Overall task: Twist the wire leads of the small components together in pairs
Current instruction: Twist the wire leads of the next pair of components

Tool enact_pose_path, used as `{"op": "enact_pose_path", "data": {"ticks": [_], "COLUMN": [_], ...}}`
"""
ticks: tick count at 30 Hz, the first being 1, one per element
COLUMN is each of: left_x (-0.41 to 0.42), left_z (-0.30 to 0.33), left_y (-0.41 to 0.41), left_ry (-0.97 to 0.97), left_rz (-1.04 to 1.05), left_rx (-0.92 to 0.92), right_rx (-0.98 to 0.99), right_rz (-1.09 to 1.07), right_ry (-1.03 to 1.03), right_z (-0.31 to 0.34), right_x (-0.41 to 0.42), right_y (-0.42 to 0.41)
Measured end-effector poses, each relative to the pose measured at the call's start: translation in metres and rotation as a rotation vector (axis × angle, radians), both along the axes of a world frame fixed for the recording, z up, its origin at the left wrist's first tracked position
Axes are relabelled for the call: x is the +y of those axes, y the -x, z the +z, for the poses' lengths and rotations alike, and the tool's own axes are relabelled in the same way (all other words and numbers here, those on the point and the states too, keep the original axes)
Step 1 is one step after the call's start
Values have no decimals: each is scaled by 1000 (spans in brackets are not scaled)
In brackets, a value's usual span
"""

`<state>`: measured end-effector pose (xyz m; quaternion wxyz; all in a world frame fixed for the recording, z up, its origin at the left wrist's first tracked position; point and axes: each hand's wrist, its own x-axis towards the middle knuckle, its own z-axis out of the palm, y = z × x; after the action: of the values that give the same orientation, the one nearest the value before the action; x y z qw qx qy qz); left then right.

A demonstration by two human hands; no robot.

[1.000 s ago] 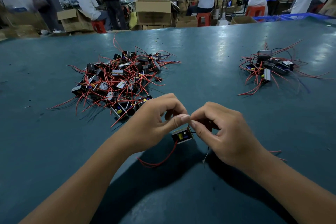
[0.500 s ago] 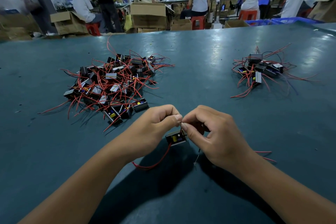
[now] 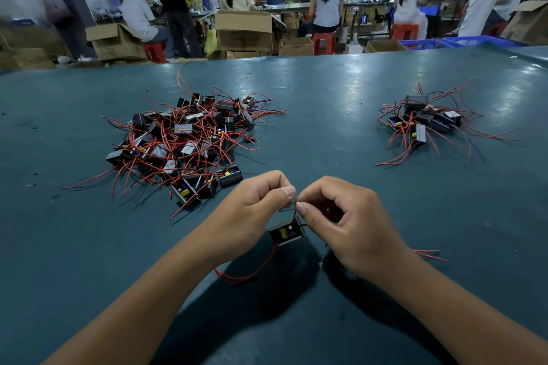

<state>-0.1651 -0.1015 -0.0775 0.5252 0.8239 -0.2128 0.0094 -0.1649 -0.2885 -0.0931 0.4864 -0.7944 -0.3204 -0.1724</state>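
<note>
A small black component (image 3: pixel 286 232) with a yellow part hangs just above the table between my hands. My left hand (image 3: pixel 252 210) and my right hand (image 3: pixel 347 222) meet fingertip to fingertip above it, each pinching its thin wire leads (image 3: pixel 295 205). One red lead (image 3: pixel 252 271) trails down to the left onto the table. A thin bare-ended lead (image 3: pixel 322 261) hangs below my right hand. A big pile of components with red wires (image 3: pixel 184 139) lies at the left, a smaller pile (image 3: pixel 424 121) at the far right.
The dark green table (image 3: pixel 326 115) stretches far ahead. Two loose red wire ends (image 3: pixel 430 255) lie by my right wrist. Beyond the far edge are cardboard boxes (image 3: pixel 243 29), red stools, blue crates and several people at other benches.
The view has tilted slightly, shifting both piles in the frame. My fingertips have stayed pinched together over the component, rolling slightly on the leads.
</note>
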Motion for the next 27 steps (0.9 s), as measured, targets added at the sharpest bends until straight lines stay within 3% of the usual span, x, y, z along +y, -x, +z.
{"op": "enact_pose_path", "data": {"ticks": [4,7,20,27], "left_x": [5,4,14,11], "left_z": [-1,-4,1,7], "left_y": [-3,-2,-2,3], "left_ry": [-122,-259,-326,-364], "left_rz": [-47,-82,88,-3], "left_rx": [4,-94,-199,-260], "right_rx": [57,73,196,207], "right_rz": [-26,-22,-128,-152], "right_ry": [-52,-54,-62,-100], "right_z": [0,0,-2,0], "right_x": [-2,-1,-6,-7], "right_y": [-2,-2,-11,-10]}}
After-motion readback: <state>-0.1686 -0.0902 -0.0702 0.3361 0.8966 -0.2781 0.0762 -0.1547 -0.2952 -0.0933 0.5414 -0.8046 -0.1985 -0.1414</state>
